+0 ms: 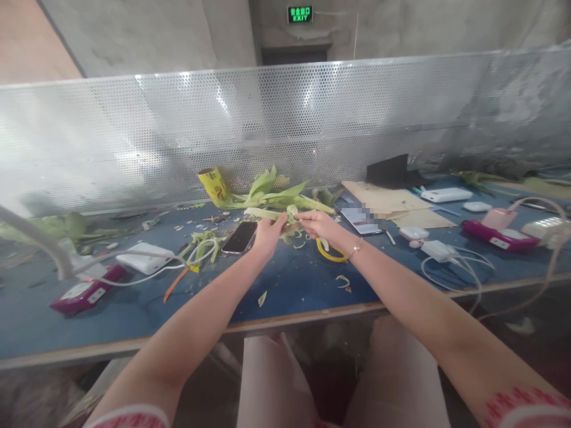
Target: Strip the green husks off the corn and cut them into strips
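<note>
My left hand (269, 233) is closed on a pale green leafy stem (291, 211) above the middle of the table. From the other side, the fingertips of my right hand (322, 224) pinch the same stem. Just beyond both hands lies a heap of long green leaves (267, 193). A dark-screened phone (239, 238) rests beside my left wrist. Under my right wrist is a yellow ring (331, 253), with peeled scraps around it. Exactly where my fingertips meet the stem is too small to make out.
A yellow can-like container (215, 187) leans near the perforated metal screen (285, 125). To the left are a magenta power strip (89, 291) and a white power bank (145, 258). On the right sit brown paper (388, 199), another phone (362, 219), chargers and a second magenta strip (499, 236).
</note>
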A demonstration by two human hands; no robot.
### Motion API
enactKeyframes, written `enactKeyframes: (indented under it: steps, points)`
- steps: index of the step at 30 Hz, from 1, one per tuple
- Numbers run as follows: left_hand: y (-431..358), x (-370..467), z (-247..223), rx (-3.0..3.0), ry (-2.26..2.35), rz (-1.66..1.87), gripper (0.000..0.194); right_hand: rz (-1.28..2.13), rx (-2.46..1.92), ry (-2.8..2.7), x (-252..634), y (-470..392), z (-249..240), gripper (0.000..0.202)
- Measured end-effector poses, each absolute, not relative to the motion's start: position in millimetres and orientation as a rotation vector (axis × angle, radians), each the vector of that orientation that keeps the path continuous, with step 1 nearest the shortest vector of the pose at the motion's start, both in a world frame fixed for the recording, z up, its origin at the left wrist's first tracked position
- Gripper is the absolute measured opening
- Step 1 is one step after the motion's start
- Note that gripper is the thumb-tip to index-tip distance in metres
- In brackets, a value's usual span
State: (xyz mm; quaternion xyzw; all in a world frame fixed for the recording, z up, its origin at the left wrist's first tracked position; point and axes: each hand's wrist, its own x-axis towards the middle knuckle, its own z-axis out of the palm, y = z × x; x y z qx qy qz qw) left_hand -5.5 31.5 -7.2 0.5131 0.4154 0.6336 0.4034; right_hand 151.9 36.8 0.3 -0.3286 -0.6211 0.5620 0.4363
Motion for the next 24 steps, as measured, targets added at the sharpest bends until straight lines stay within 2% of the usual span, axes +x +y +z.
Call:
enactKeyframes:
  steps: [4,10,15,19,24]
  points:
    - [29,-8,-6,1.334,0.997,1.566,0.033,1.448,-0.780,-1.512,155,38,2,0.019]
    - [28,-9,-4,1.539,0.898,1.407,0.010,1.414,-0.798,-1.475,157,37,4,0.016]
    - [28,-7,-5,1.713,1.060,1.438,0.019,1.384,-0.770,-1.506,156,35,6,0.014]
    - [24,-8,-7,1.809,1.308,1.653,0.022,1.357,-0.784,-1.529,153,34,5,0.014]
    - [16,-10,-1,2.118,1.244,1.756,0.014,1.349,-0.783,-1.553,147,31,3,0.013]
